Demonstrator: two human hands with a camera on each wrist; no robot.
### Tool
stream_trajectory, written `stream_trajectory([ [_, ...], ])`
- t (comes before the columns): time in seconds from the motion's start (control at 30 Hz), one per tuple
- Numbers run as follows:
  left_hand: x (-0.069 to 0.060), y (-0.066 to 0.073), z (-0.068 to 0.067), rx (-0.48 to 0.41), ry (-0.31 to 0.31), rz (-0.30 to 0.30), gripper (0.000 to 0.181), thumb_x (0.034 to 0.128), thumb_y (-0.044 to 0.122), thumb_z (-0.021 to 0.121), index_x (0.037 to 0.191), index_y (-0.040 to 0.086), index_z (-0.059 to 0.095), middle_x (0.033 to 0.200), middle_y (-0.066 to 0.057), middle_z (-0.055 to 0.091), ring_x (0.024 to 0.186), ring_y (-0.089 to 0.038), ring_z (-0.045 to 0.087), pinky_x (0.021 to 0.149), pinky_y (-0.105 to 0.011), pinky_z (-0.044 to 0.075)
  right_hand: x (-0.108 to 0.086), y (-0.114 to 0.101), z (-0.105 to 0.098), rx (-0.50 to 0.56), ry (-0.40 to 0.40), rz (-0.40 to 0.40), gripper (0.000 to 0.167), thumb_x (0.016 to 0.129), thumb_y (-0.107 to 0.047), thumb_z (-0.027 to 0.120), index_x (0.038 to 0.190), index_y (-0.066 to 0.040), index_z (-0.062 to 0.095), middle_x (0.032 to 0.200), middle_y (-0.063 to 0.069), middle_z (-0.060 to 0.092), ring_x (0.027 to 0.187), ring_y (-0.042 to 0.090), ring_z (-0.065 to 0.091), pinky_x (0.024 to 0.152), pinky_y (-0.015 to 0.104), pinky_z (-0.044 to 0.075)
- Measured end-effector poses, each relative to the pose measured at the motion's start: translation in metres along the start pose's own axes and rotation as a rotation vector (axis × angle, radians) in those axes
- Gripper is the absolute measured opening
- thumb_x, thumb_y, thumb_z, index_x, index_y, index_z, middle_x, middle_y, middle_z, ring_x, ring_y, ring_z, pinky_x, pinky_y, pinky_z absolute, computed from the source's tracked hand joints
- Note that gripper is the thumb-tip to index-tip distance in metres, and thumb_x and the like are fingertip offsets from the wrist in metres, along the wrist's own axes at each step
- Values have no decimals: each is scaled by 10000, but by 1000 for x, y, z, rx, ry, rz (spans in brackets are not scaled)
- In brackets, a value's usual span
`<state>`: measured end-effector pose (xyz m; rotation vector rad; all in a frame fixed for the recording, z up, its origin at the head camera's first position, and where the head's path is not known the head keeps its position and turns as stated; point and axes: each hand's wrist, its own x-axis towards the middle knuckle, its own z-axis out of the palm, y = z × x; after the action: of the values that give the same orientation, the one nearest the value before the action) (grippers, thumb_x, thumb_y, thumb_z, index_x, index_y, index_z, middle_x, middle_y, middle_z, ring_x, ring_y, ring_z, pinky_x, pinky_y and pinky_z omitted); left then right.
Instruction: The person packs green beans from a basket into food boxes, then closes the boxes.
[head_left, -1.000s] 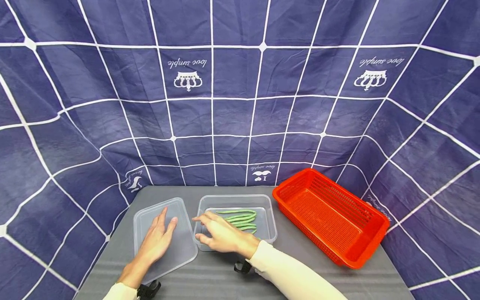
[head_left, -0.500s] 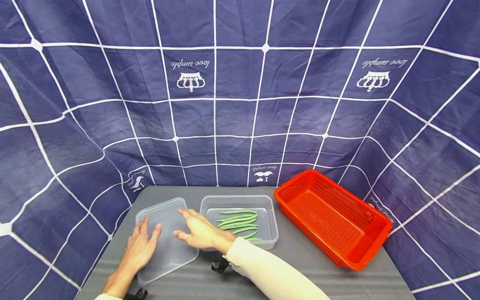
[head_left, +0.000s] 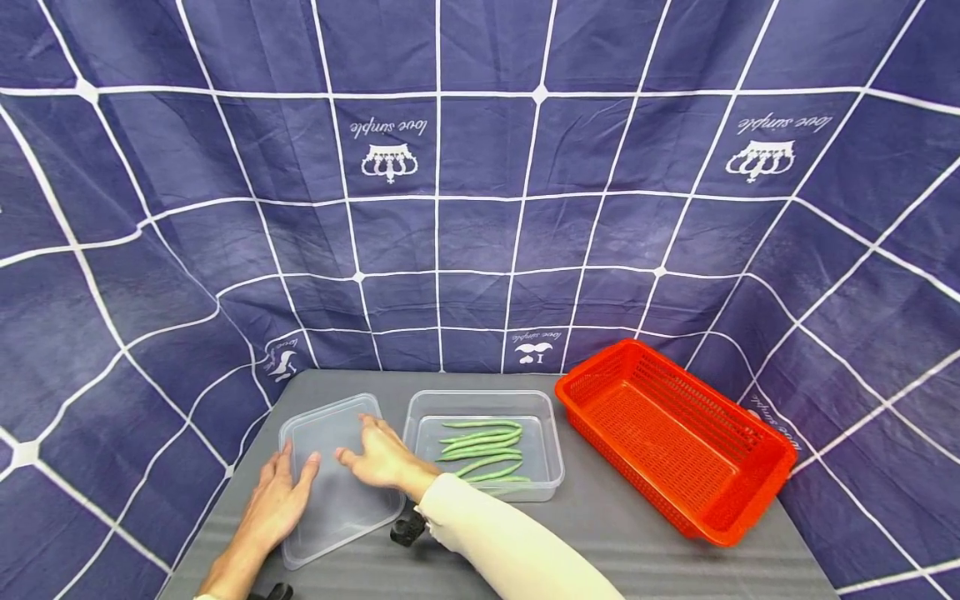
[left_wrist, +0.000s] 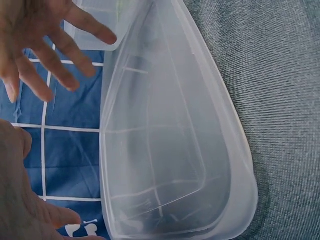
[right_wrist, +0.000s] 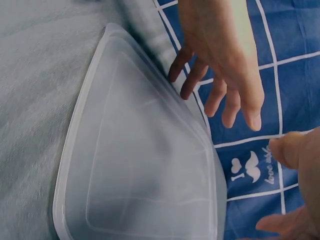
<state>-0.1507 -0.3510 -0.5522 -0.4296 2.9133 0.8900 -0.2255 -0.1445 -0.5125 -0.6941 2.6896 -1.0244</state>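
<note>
A translucent plastic lid (head_left: pixel 341 492) lies on the left of the table. My left hand (head_left: pixel 273 504) is at its left edge with the fingers spread and fairly straight; whether they touch the edge I cannot tell. My right hand (head_left: pixel 386 454) is over the lid's right part, fingers extended, holding nothing. In the right wrist view the left hand (right_wrist: pixel 220 60) appears above the lid's long edge. The left wrist view shows the right hand (left_wrist: pixel 45 45) with its fingers apart. Beside the lid stands a clear plastic container (head_left: pixel 557 467) with several green beans (head_left: pixel 480 446) lying in it.
An orange-red plastic basket (head_left: pixel 675 517) with slotted walls stands at the right, set at an angle. Grey cloth (head_left: pixel 600 550) covers the table. A blue checked curtain (head_left: pixel 480 233) closes off the back and both sides.
My right hand has moved left from over the container to over the lid, uncovering more of the beans. The left hand has shifted from the lid's middle to its left edge.
</note>
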Motion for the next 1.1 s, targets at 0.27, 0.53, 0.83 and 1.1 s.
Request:
stream_trajectory([
  [0.27,1,2,5,-14,-6,2,957,1247,614,276,1807,-129,52,1811,-515,99,1641,-784,230,1375,-839,257,3,-8,7,146,40,167,811,1097,-489,782,1705,-7,544,1730,149,637,1702,392,509,1405,471,444],
  [0.53,-1,6,9,-21,9,14,950,1243,627,296,1819,-103,107,1839,-455,151,1670,-736,255,1381,-817,276,3,-9,10,163,17,218,839,1070,-496,819,1698,-5,558,1687,250,648,1674,412,541,1380,515,475],
  [0.83,-2,4,7,-113,71,1,863,1252,587,317,1829,-43,196,1842,-450,167,1679,-708,264,1391,-806,258,5,-10,11,168,37,228,733,1051,-487,853,1594,-31,666,1645,355,636,1557,438,655,1293,509,566],
  [1.1,-5,3,8,-161,115,-31,860,1247,613,285,1821,-27,260,1843,-430,209,1685,-692,271,1393,-792,255,3,-11,11,206,44,232,683,1029,-473,878,1541,-47,727,1608,296,697,1608,421,611,1322,505,538],
])
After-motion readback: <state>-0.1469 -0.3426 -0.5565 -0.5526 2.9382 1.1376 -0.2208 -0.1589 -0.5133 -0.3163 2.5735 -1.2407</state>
